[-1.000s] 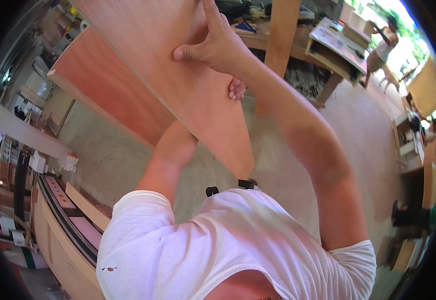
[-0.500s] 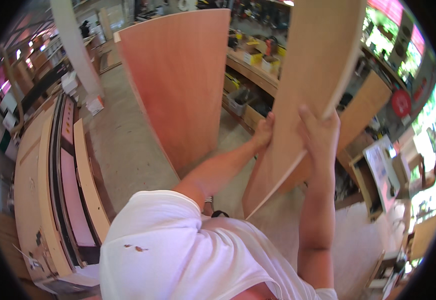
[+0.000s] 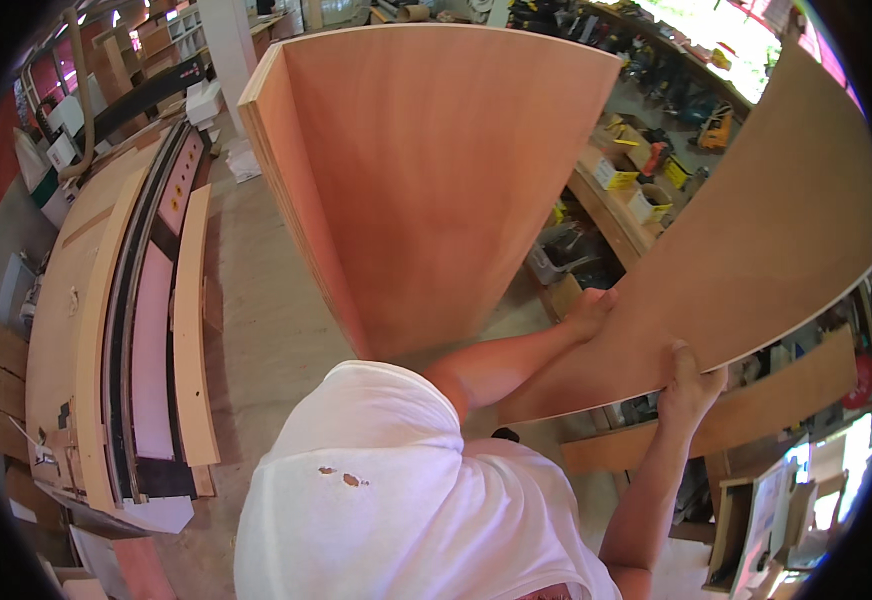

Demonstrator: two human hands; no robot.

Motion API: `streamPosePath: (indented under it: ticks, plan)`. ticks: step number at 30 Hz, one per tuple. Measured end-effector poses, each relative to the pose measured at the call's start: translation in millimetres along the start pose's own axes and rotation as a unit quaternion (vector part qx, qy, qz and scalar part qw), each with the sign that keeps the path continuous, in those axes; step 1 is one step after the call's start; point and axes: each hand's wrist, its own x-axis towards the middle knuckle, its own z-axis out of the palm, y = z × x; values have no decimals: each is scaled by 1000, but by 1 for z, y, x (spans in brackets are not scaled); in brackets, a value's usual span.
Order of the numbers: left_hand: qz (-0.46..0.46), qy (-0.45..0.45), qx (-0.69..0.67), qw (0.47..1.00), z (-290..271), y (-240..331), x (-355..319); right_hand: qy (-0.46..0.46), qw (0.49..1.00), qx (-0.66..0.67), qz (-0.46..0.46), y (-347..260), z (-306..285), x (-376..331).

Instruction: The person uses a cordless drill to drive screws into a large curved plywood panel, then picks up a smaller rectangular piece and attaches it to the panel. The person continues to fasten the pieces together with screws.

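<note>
A broad plywood panel (image 3: 756,220) leans away to the right, its wide face turned towards me. My left hand (image 3: 590,313) grips its far long edge, with the fingers partly hidden. On the near long edge, my right hand (image 3: 691,388) is closed, its thumb lying on the face. Directly ahead stands a reddish plywood piece (image 3: 446,170), upright on the floor. It has a wide panel and a narrower side (image 3: 301,190) that meet at a corner on the left.
A long machine table (image 3: 81,340) with dark rails runs along the left. Behind the held panel is a workbench (image 3: 611,215) with small boxes and tools. A long board (image 3: 726,415) lies at the right, near a wooden box (image 3: 746,520). A pale post (image 3: 228,50) rises at the back.
The held panel has swung right and turned from nearly edge-on to show its broad face. Both hands have moved with it. My view has shifted, and the standing piece now shows its narrow side.
</note>
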Motion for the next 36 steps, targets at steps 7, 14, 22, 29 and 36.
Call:
streamPosePath:
  ticks: [7,14,22,29,36]
  plan:
    - [49,49,56,996,-32,47,68,-37,999,38,8,64,43,39]
    - [17,107,58,992,-80,59,93,-144,986,80,-27,127,75,66]
    - [104,360,374,849,-109,15,129,-259,959,111,33,177,99,100]
    - [40,270,193,942,-116,29,156,-366,906,200,75,218,102,150]
    - [101,261,166,945,-134,11,165,-455,865,190,-91,229,113,163]
